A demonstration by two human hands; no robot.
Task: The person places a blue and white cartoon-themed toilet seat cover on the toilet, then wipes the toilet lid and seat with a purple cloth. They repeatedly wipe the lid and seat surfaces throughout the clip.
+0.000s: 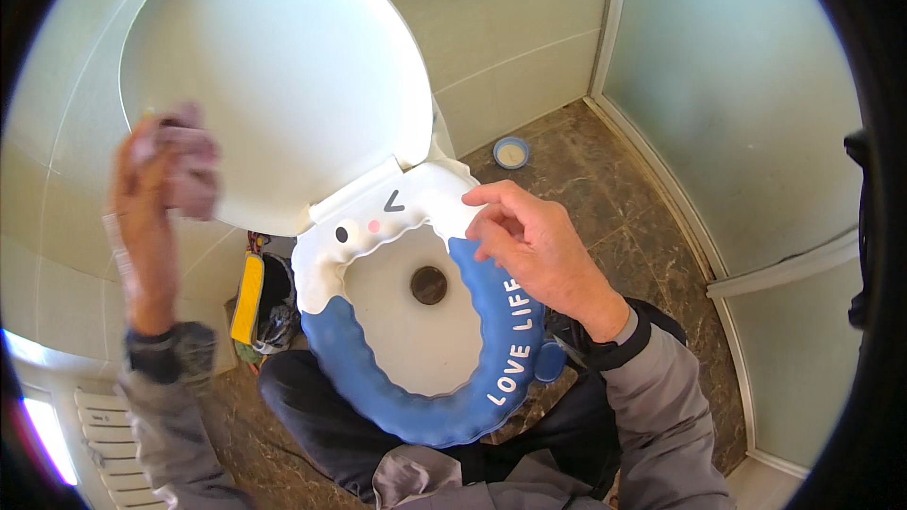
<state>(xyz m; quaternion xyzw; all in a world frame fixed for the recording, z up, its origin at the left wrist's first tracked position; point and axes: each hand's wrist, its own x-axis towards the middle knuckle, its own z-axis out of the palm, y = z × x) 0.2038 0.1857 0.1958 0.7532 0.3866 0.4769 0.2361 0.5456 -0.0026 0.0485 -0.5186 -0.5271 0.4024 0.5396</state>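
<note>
My left hand (pixel 144 217), smeared by motion, grips a crumpled pinkish-purple cloth (pixel 192 165) in front of the raised toilet lid (pixel 283 66). Over the right rim of the toilet hovers my right hand (pixel 534 246), its fingers loosely bent and apart, with nothing visible in them. Below it a padded seat cover (pixel 331 345), blue with a white back part and a cartoon face, lies around the toilet opening. Inside the bowl (pixel 397 321) a dark round drain hole (pixel 428 284) shows. Whether the right fingertips touch the cover I cannot tell.
A small round blue-rimmed dish (pixel 511 153) sits on the brown marbled floor (pixel 605 189) behind the toilet. A blue round object (pixel 549 362) is beside my right leg. Left of the toilet stands a yellow-and-black bag (pixel 249 300). Frosted shower panels (pixel 737 104) border the right side.
</note>
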